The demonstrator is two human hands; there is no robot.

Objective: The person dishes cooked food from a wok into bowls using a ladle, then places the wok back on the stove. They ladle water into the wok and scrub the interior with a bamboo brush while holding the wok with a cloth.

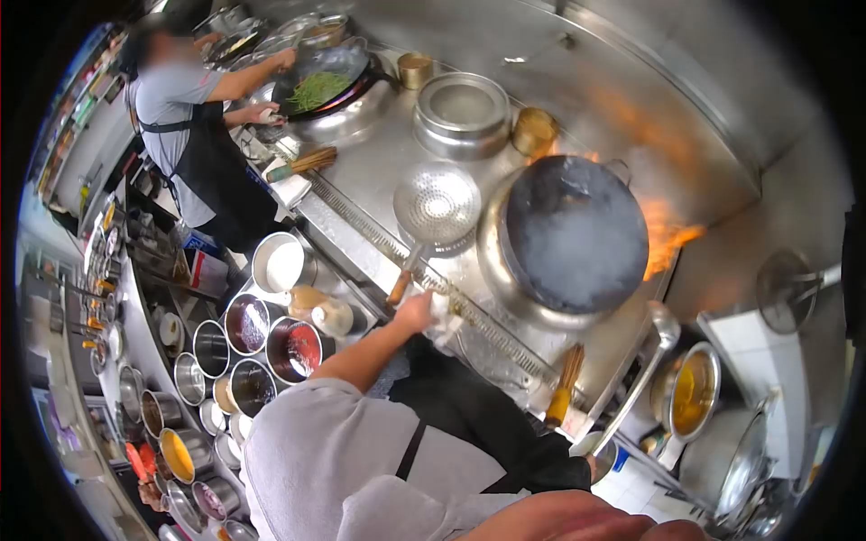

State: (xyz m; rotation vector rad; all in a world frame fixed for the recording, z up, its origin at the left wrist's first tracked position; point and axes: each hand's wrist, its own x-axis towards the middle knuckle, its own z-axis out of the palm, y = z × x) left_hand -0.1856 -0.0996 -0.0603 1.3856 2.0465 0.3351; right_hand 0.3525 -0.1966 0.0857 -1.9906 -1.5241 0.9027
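My left hand (418,312) is closed on a bunched white cloth (440,308) at the stove's front edge. Just beside it lies the wooden handle of a perforated strainer (437,204). Little of my right hand (591,465) shows; it is at the lower end of a long ladle (636,388), closed around the handle, with the ladle's bowl pointing up and away. Ahead, a large dark wok (577,236) sits on a burner, steaming, with flames (669,236) rising along its right and back sides.
A co-worker (176,126) at the upper left tends a wok with green vegetables (317,91). Pots of sauces (299,350) crowd the left. A bamboo brush (565,388) leans at the stove's right front, near a metal bowl of yellow liquid (693,393). A lidded steel pot (462,115) stands behind the strainer.
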